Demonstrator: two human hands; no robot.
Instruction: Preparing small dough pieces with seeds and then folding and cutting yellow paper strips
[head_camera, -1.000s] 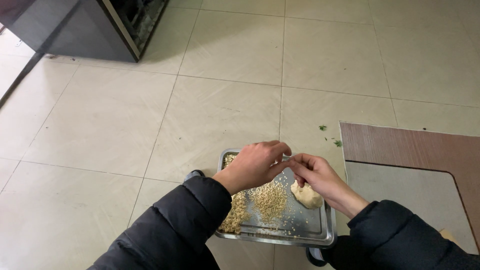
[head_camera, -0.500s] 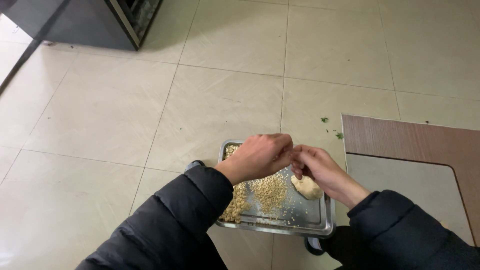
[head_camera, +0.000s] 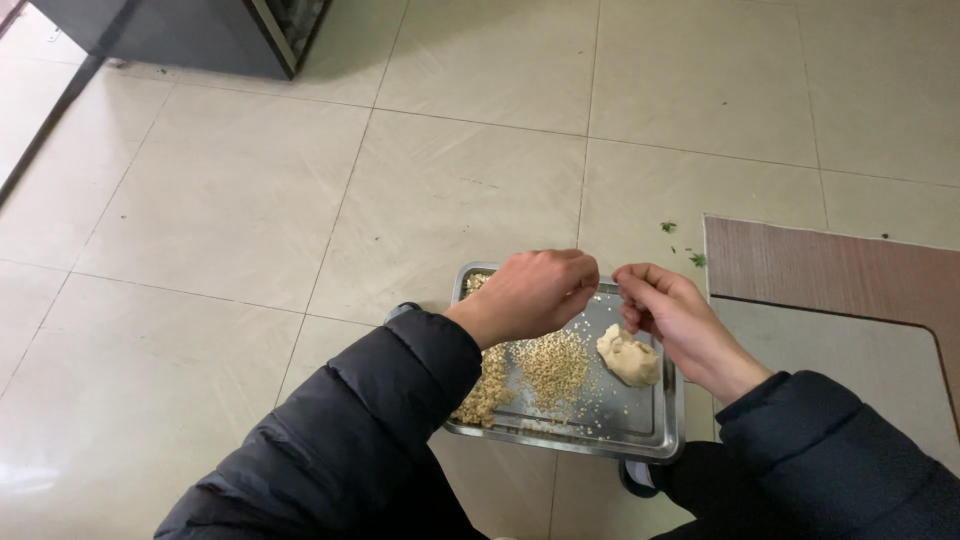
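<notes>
Pale floor tiles (head_camera: 250, 200) fill most of the view, with a dark cabinet (head_camera: 200, 35) at the top left and a brown board (head_camera: 830, 270) at the right. A few green scraps (head_camera: 668, 227) are scattered on the tiles near the board's corner.

A steel tray (head_camera: 655, 425) is seen low in the middle, over the person's lap. A loose heap of pale seeds (head_camera: 553, 365) is spread across its middle and left part, and a lump of dough (head_camera: 630, 357) lies on its right part, just beside the seeds.

Both hands are held above the tray's far edge, close together but apart. The left hand (head_camera: 530, 293) is curled into a loose fist, knuckles up, with its fingertips turned toward the right hand; whether anything is pinched in it cannot be told. The right hand (head_camera: 665, 310) is half closed above the dough, fingers bent inward and thumb near the forefinger; nothing is clearly seen in its grasp, and the dough is not touched by it. Dark padded sleeves (head_camera: 370, 430) are worn on both arms.
</notes>
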